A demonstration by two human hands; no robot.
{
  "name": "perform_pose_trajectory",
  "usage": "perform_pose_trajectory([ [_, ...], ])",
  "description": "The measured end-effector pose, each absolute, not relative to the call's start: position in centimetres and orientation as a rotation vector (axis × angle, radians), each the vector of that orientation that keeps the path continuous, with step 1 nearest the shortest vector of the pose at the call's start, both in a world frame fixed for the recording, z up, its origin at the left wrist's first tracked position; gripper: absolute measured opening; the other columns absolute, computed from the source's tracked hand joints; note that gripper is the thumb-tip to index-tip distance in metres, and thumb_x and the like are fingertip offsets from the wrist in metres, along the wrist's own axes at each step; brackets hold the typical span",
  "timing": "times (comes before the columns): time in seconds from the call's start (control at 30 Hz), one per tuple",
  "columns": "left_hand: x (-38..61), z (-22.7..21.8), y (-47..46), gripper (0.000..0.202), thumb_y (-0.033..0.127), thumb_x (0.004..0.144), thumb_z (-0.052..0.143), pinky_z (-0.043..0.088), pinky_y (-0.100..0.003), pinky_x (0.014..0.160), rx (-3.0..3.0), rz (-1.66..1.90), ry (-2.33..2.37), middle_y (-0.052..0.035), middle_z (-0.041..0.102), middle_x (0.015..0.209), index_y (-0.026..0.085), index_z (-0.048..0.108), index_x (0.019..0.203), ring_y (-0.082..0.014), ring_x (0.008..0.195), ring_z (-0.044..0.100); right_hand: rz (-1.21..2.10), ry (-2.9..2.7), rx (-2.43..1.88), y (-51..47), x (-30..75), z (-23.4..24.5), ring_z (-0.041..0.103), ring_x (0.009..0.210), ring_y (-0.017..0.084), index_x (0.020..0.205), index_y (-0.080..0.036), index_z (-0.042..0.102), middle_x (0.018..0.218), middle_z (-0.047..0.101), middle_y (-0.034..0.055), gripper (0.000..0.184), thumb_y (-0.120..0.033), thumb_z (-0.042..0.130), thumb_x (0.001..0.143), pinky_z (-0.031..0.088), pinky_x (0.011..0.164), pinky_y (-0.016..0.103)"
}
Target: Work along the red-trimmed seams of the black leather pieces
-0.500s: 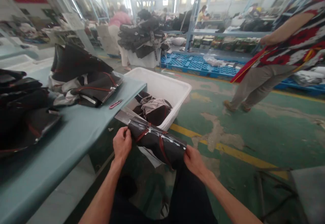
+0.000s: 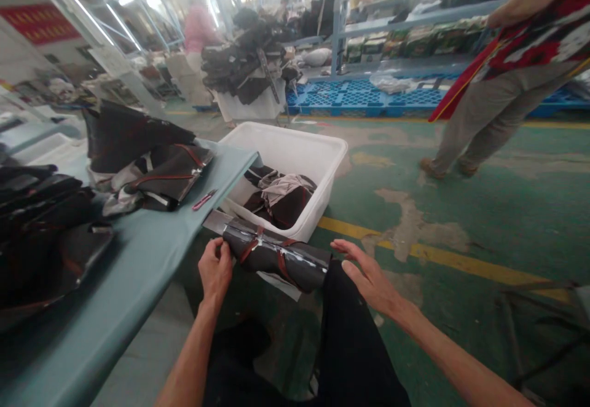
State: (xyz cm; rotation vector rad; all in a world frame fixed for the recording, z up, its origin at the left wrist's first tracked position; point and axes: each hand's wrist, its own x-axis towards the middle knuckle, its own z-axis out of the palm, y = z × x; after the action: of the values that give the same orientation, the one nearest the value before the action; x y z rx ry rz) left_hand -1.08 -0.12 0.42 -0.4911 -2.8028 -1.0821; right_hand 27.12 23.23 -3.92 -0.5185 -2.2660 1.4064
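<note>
A dark fabric piece with brown trim [image 2: 271,258] lies folded over a narrow board [image 2: 216,222] that juts out from the table edge. Whitish smears run along its upper fold. My left hand [image 2: 216,272] pinches the left end of this piece, thumb against the fingers. Just off its right end, my right hand [image 2: 366,275] is open, fingers apart and holding nothing. A pale flap [image 2: 281,285] hangs below the piece. My dark-trousered leg [image 2: 354,327] is close under its right end.
On the blue-green table [image 2: 152,259] lie stacked dark pieces [image 2: 41,235], another dark piece [image 2: 138,149] and small pink-handled snips [image 2: 204,200]. A white bin [image 2: 322,167] with dark and grey pieces stands beyond the board. One person [image 2: 511,81] stands at right, near blue pallets [image 2: 350,96].
My right hand has let go of the right end of the dark piece and opened, moving slightly away. My left hand stays at the left end. The view has shifted a little.
</note>
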Motion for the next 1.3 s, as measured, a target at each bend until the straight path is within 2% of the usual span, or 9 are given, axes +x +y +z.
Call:
perform_pose_trajectory([
  [0.13, -1.7, 0.0, -0.1, 0.042, 0.051, 0.087, 0.050, 0.051, -0.034, 0.078, -0.454, -1.034, -2.813, -0.0044, 0.072, 0.087, 0.019, 0.070, 0.104, -0.0213, 0.078, 0.064, 1.169, -2.257, -0.339, 21.9, 25.4, -1.5, 0.062, 0.130, 0.032, 0.144, -0.021, 0.052, 0.141, 0.065, 0.0154, 0.076, -0.059, 0.074, 0.082, 0.051, 0.111, 0.051],
  [0.2, -2.2, -0.3, -0.3, 0.041, 0.051, 0.087, 0.051, 0.052, -0.033, 0.075, -0.455, -1.040, -2.823, -0.0041, 0.072, 0.086, 0.019, 0.069, 0.105, -0.0215, 0.079, 0.065, 1.079, -2.234, -0.346, 20.4, 24.0, -1.3, 0.065, 0.124, 0.031, 0.138, -0.020, 0.054, 0.135, 0.068, 0.0147, 0.074, -0.051, 0.082, 0.077, 0.054, 0.107, 0.050],
  [0.3, -2.9, -0.5, -0.7, 0.040, 0.051, 0.086, 0.053, 0.053, -0.031, 0.072, -0.452, -1.066, -2.834, -0.0035, 0.071, 0.084, 0.018, 0.069, 0.104, -0.0212, 0.079, 0.065, 1.072, -2.140, -0.422, 18.3, 22.4, -2.0, 0.067, 0.118, 0.028, 0.132, -0.022, 0.055, 0.128, 0.071, 0.0120, 0.062, -0.033, 0.080, 0.076, 0.056, 0.103, 0.047],
  [0.4, -3.3, -0.5, -0.9, 0.039, 0.051, 0.086, 0.055, 0.053, -0.030, 0.068, -0.469, -1.120, -2.847, -0.0031, 0.071, 0.082, 0.018, 0.068, 0.101, -0.0200, 0.074, 0.064, 1.142, -2.027, -0.483, 17.3, 21.9, -2.9, 0.069, 0.113, 0.026, 0.129, -0.022, 0.054, 0.124, 0.072, 0.0101, 0.060, -0.028, 0.077, 0.073, 0.059, 0.099, 0.043],
  [0.7, -3.2, -1.3, -0.9, 0.030, 0.048, 0.090, 0.050, 0.051, -0.029, 0.065, -0.564, -1.322, -2.840, -0.0018, 0.063, 0.083, 0.021, 0.061, 0.096, -0.0175, 0.073, 0.059, 0.964, -2.015, -0.401, 17.7, 21.1, -4.6, 0.074, 0.104, 0.028, 0.124, -0.021, 0.052, 0.114, 0.073, 0.0124, 0.055, -0.037, 0.073, 0.076, 0.064, 0.090, 0.042],
  [0.9, -3.1, -2.2, -0.5, 0.026, 0.045, 0.091, 0.052, 0.051, -0.029, 0.071, -0.604, -1.496, -2.743, -0.0008, 0.061, 0.084, 0.021, 0.061, 0.092, -0.0165, 0.079, 0.056, 0.827, -2.088, -0.433, 17.9, 21.1, -5.5, 0.077, 0.092, 0.027, 0.121, -0.020, 0.052, 0.107, 0.076, 0.0128, 0.055, -0.042, 0.073, 0.075, 0.066, 0.081, 0.040],
  [1.13, -3.1, -1.7, -1.8, 0.052, 0.061, 0.079, 0.063, 0.058, -0.030, 0.062, -0.404, -1.971, -2.621, -0.0065, 0.070, 0.096, 0.017, 0.067, 0.106, -0.0173, 0.077, 0.066, 0.858, -2.141, -0.544, 18.0, 21.2, -6.2, 0.078, 0.085, 0.026, 0.119, -0.020, 0.055, 0.102, 0.078, 0.0103, 0.052, -0.042, 0.070, 0.075, 0.066, 0.076, 0.038],
  [1.23, -1.7, -0.5, -2.7, 0.050, 0.059, 0.081, 0.066, 0.061, -0.031, 0.068, -0.211, -2.091, -2.491, -0.0076, 0.072, 0.108, 0.018, 0.068, 0.109, -0.0166, 0.082, 0.069, 0.919, -2.154, -0.590, 18.1, 21.2, -5.4, 0.078, 0.086, 0.026, 0.119, -0.020, 0.056, 0.102, 0.078, 0.0104, 0.051, -0.041, 0.070, 0.074, 0.065, 0.079, 0.038],
  [1.3, 0.0, 0.0, -1.5, 0.042, 0.053, 0.088, 0.067, 0.062, -0.033, 0.072, 0.088, -1.952, -2.472, -0.0062, 0.073, 0.113, 0.019, 0.069, 0.112, -0.0166, 0.085, 0.070, 0.951, -2.149, -0.626, 17.6, 21.4, -4.6, 0.077, 0.089, 0.025, 0.118, -0.021, 0.056, 0.103, 0.078, 0.0099, 0.052, -0.037, 0.070, 0.071, 0.064, 0.082, 0.038],
])
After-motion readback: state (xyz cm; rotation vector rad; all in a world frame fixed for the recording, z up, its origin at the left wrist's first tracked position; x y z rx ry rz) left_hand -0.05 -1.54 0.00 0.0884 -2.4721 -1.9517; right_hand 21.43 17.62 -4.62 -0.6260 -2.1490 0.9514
